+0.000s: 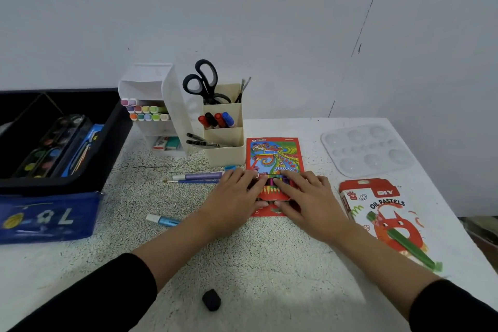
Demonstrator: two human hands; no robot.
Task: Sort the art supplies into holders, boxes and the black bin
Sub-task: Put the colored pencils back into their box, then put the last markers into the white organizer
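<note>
Soft, cool, rather dim light, with a brighter patch on the bench (269, 302) at six o'clock. Shadows are faint. Edges bow outward, and everything looks slightly blurred.

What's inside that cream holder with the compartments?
Black-handled scissors and brushes stand at the back of the cream holder, red, black and blue markers in the middle, black pens in front. Its walls hide their lower ends.

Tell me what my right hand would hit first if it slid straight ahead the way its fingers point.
Probably the cream pen holder, just beyond the pencil box the right hand rests on, though it might brush the left hand first.
</note>
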